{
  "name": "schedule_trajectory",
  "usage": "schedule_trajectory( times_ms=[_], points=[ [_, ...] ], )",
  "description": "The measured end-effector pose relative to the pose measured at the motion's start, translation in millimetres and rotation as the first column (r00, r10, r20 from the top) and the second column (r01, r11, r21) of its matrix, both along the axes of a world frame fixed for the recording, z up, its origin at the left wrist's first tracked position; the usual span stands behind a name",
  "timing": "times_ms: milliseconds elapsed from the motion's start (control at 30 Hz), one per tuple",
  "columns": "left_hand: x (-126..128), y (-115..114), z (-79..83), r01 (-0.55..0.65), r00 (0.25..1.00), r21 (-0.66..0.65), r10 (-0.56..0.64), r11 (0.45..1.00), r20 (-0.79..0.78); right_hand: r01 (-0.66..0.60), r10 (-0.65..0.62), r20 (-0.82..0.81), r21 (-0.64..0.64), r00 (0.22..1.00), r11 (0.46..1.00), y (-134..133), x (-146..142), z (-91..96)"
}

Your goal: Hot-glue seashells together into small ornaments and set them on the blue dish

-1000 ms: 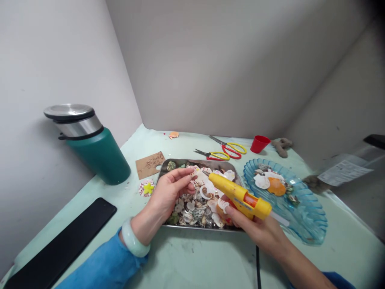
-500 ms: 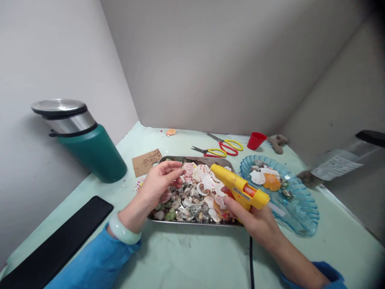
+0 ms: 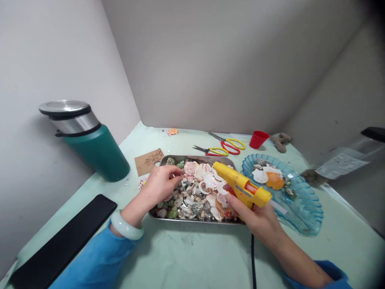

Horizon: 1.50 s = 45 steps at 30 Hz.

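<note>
My right hand point(image 3: 255, 214) grips a yellow glue gun point(image 3: 240, 186), its nozzle pointing up-left over a metal tray point(image 3: 195, 220) heaped with seashells point(image 3: 200, 192). The gun's black cord point(image 3: 252, 261) runs down toward me. My left hand point(image 3: 161, 184) hovers over the tray's left side, fingers curled into a pinch among the shells; what it pinches is too small to make out. A pale bangle sits on that wrist above a blue sleeve.
A blue glass shell-shaped dish point(image 3: 303, 216) with a few shells lies right of the tray. Behind are two pairs of scissors point(image 3: 224, 146), a red cup point(image 3: 258, 139) and a brown card point(image 3: 148, 160). At left stand a green flask point(image 3: 90, 142) and a black slab point(image 3: 60, 241).
My left hand's fingers have curled from outstretched into a pinch and dropped lower onto the shells. The glue gun has stayed almost where it was.
</note>
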<state>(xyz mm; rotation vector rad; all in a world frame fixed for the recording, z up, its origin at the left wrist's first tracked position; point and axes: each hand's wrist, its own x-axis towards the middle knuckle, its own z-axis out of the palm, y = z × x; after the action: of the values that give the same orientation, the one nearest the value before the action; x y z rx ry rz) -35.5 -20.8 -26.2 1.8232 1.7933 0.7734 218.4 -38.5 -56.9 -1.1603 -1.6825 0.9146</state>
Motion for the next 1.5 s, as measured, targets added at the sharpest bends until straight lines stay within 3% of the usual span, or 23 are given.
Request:
schedule_trajectory(
  times_ms=[100,267,433,533,667,867,1000,1167,1333,1500],
  points=[
    [7.1,2.7,-0.8,0.105,0.991,0.01,-0.103,0.994,-0.091,-0.001,0.001,-0.01,-0.006,1.0,1.0,-0.1,-0.4,-0.2],
    [32.8,13.9,1.4,0.302,0.949,0.017,-0.298,0.953,-0.104,0.011,-0.011,-0.023,-0.004,1.0,1.0,-1.3,0.3,-2.5],
    [52.6,18.4,7.3,0.376,0.919,0.022,-0.369,0.927,-0.141,-0.017,0.015,-0.031,-0.052,0.999,0.999,-1.6,0.6,-3.1],
    [46.3,17.6,9.3,0.363,0.891,-0.018,-0.353,0.932,-0.287,-0.022,0.017,-0.074,-0.074,0.997,0.997,-2.5,-1.0,0.4],
    [26.7,21.4,5.0,0.184,0.772,-0.076,-0.192,0.98,-0.605,-0.041,0.031,-0.102,-0.089,0.994,0.995,-2.7,-2.8,4.6],
    [22.6,24.4,-4.5,0.184,0.721,-0.127,-0.221,0.975,-0.656,-0.029,0.025,-0.096,-0.048,0.995,0.998,-1.7,-2.8,7.0],
    [24.4,23.1,-1.8,0.162,0.76,-0.12,-0.201,0.979,-0.618,-0.046,0.038,-0.129,-0.054,0.991,0.997,-2.0,-2.7,6.5],
    [14.2,22.5,10.2,0.098,0.862,-0.104,-0.137,0.99,-0.488,-0.063,0.049,-0.162,-0.082,0.986,0.995,-1.8,-3.1,4.7],
    [9.3,12.4,17.1,0.069,0.961,-0.059,-0.082,0.996,-0.262,-0.057,0.047,-0.149,-0.067,0.988,0.996,-1.9,-3.5,6.9],
    [20.0,-2.4,15.0,0.092,0.994,-0.143,-0.082,0.985,0.073,-0.044,0.03,-0.147,-0.089,0.989,0.995,-2.6,-4.0,7.4]
  ],
)
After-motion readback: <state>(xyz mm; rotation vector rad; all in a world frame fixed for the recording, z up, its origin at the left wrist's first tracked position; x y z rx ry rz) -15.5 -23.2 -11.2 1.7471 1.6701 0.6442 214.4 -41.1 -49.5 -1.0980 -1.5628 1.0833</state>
